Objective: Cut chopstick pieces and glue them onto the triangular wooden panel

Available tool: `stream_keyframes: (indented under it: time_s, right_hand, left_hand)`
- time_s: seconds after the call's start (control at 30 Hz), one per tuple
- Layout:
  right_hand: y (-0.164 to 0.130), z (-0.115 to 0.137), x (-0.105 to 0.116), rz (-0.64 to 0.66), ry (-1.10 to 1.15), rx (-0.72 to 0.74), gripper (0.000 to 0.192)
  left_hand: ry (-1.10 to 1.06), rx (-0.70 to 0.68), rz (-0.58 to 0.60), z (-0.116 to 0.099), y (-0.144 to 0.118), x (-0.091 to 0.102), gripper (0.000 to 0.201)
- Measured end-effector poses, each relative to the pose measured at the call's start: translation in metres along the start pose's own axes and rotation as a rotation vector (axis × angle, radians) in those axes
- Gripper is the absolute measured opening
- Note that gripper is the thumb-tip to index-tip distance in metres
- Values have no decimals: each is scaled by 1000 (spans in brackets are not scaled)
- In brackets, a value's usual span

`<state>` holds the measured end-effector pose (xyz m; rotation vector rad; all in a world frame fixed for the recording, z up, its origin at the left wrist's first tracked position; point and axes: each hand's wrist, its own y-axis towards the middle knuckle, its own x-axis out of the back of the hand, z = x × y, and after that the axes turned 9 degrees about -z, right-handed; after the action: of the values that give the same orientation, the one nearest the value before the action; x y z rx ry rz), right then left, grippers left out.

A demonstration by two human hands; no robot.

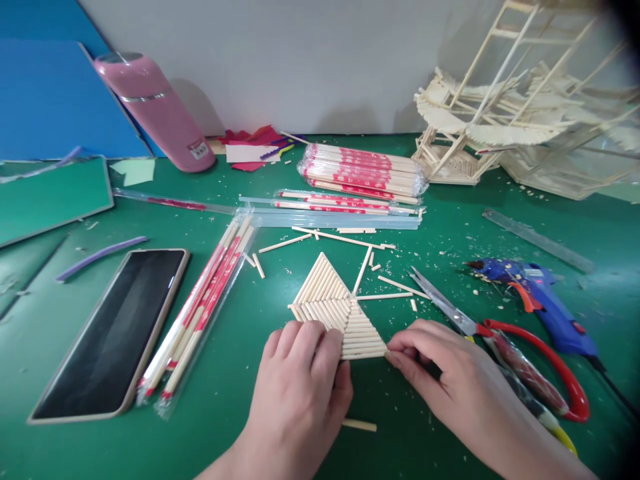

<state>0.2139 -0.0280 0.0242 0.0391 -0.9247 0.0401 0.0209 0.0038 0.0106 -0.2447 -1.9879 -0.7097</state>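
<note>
Stick panel (333, 310), a flat triangle of short wooden sticks glued side by side, lies on the green counter (240, 413) near the middle of its near edge. Left hand (300, 393) rests palm down over the panel's near left corner, its fingers (310, 340) bent and pressing the sticks flat. Right hand (450, 380) touches the panel's near right corner, its fingertips (395, 350) pinching the ends of the lowest sticks. Just right of that hand lie red-handled scissors (500, 347), blades pointing toward the far edge, and beyond them a blue glue gun (540, 300). Left of the panel sit a sleeve of wrapped chopsticks (200, 313) and a dark phone (115, 330), face up. Loose sticks (360, 267) are scattered just beyond the panel. A wooden stick model (525, 113) stands at the far right corner.
</note>
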Motion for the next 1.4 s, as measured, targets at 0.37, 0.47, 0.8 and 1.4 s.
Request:
stream_keyframes:
  time_s: [0.37, 0.47, 0.8, 1.4]
  right_hand:
    - [-1, 1, -3, -23, -28, -1, 16]
    - [-1, 1, -3, -26, -39, 1, 16]
    - [-2, 0, -3, -18, -9, 2, 17]
    - [-1, 1, -2, -52, -30, 48, 17]
  left_hand:
    - [30, -13, -5, 0, 0, 1, 7]
    - [33, -20, -6, 0, 0, 0, 7]
    - [16, -61, -16, 1, 0, 1, 9]
    - [41, -35, 10, -2, 1, 0, 11]
